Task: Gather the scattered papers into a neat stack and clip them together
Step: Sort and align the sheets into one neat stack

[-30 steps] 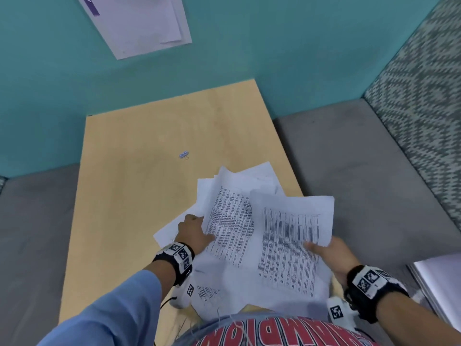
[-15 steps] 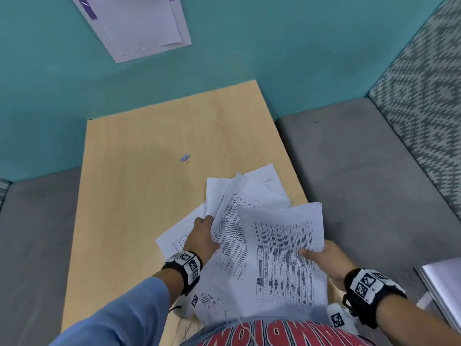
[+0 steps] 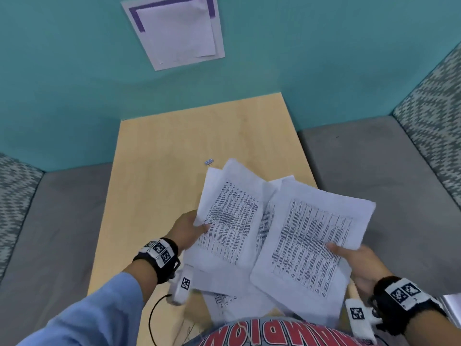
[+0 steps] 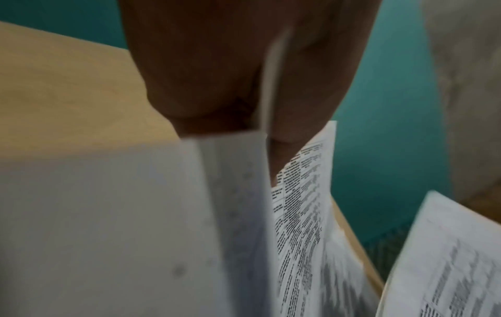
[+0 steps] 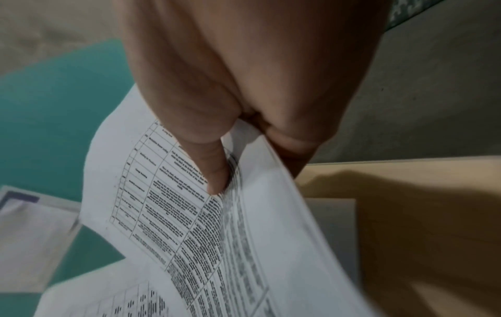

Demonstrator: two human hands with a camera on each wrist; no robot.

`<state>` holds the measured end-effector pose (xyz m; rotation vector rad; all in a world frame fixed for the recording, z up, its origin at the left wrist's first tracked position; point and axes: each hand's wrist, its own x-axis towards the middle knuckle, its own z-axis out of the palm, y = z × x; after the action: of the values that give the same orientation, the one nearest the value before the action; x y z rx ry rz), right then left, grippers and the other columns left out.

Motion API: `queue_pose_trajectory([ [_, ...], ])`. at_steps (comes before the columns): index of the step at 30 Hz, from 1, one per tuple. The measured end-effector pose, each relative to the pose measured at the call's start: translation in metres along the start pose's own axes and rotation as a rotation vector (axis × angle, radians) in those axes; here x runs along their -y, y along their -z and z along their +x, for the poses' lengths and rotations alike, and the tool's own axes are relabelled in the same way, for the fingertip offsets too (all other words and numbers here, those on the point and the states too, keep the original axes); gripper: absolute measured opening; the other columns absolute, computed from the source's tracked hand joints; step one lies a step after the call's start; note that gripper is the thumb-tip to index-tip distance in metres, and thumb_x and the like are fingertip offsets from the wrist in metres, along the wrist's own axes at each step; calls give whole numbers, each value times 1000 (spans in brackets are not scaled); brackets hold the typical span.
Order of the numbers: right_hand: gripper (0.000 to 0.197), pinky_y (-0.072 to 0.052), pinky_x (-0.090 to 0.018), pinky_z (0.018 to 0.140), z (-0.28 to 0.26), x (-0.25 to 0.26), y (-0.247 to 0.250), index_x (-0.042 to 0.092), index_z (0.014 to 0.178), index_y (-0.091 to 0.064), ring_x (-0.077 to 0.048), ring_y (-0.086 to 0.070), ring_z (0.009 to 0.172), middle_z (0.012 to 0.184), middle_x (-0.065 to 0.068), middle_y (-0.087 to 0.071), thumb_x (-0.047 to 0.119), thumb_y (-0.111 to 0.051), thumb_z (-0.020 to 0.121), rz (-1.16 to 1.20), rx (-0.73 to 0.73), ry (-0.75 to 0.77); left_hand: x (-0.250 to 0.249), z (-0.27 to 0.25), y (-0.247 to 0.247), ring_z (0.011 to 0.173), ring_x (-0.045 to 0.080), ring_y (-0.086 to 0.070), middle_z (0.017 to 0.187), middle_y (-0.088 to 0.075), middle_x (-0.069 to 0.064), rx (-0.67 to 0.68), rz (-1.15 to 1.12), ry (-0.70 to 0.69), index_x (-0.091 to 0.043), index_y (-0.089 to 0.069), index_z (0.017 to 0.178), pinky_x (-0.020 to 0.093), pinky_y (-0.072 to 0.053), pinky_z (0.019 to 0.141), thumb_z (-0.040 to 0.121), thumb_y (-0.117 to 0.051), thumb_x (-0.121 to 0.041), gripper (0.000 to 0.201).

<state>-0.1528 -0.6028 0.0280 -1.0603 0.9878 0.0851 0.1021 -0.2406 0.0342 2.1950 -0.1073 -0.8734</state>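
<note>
Several white printed papers (image 3: 269, 236) are lifted off the wooden table (image 3: 174, 151), fanned unevenly. My left hand (image 3: 187, 228) pinches the left sheets (image 4: 303, 214) at their edge, thumb on top. My right hand (image 3: 354, 258) pinches the right sheets (image 5: 216, 225), thumb pressed on the printed face. A lower sheet (image 3: 224, 300) hangs near my chest. A small binder clip (image 3: 208, 161) lies on the table just beyond the papers' far corner.
Grey cushioned seats (image 3: 361, 166) flank the table on both sides. A teal wall (image 3: 74, 71) behind carries a taped white sheet (image 3: 177, 31). More paper (image 3: 452, 299) lies at the right edge.
Both hands have lifted the papers off the table and spread them apart; the left bundle rose toward the clip, the right sheet swung rightward. The view tilted up.
</note>
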Motion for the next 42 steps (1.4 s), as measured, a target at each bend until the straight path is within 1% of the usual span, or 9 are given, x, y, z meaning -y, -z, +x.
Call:
queue_pose_trajectory([
  [4,41,-55,-49,100,-16,33,-39,9,135,-66,-30,-75,113,129,-12,-75,2,-70,95,64,94,13,-12,-26,25,118,12,-72,129,-77,-7,13,-194,-70,-21,-65,140,41,-54,108,98,-75,-23,43],
  [11,36,-52,-55,106,-32,65,-134,9,133,-67,-37,-72,117,128,-15,-75,6,-66,98,51,228,7,-42,-70,33,115,22,-76,129,-79,4,252,-442,-148,-21,-71,133,40,-62,95,102,-71,-16,32],
  [17,43,-46,-60,112,-43,65,-168,11,137,-65,-32,-70,122,134,-11,-73,-1,-66,96,-66,361,102,-43,-79,54,131,23,-68,142,-72,3,272,-591,12,-38,-68,137,46,-50,114,100,-48,-72,55],
  [23,44,-57,-15,90,-85,75,-194,28,125,-68,1,-72,109,120,15,-78,15,-83,86,-322,187,603,-38,-88,56,117,16,-76,122,-81,-2,6,-439,-358,-25,-75,123,31,-59,100,91,-82,-21,33],
  [27,35,-62,-50,82,-71,41,-201,8,103,-77,-46,-73,90,94,-24,-78,36,-85,83,-509,52,539,-21,-84,37,120,21,-74,125,-80,2,30,-448,-267,-22,-73,126,37,-61,100,88,-86,-22,40],
  [29,18,-54,-34,56,-63,23,-204,18,87,-75,-39,-64,56,61,-9,-74,34,-84,85,-543,35,411,-9,-78,27,111,33,-75,116,-80,13,-13,-362,-189,-23,-75,110,47,-63,95,90,-84,-23,23],
  [32,47,-32,-20,39,-57,13,-210,9,82,-58,-18,-36,34,37,6,-45,51,-80,81,-536,-5,317,4,-67,25,100,30,-77,105,-82,10,-67,-248,-145,-19,-78,99,62,-60,96,93,-79,-40,22],
  [38,16,-53,-18,59,-74,42,-220,15,77,-72,-2,-69,57,57,10,-72,24,-82,85,-322,14,603,-26,-82,52,99,8,-80,108,-84,-3,-165,-465,-337,-9,-78,117,28,-64,88,92,-81,-12,25],
  [42,37,-48,-23,52,-59,27,-217,11,66,-62,-12,-57,47,51,9,-61,37,-82,85,-415,18,534,-16,-78,48,103,24,-76,116,-79,16,-33,-469,-257,-10,-71,125,36,-62,94,87,-87,-13,41],
])
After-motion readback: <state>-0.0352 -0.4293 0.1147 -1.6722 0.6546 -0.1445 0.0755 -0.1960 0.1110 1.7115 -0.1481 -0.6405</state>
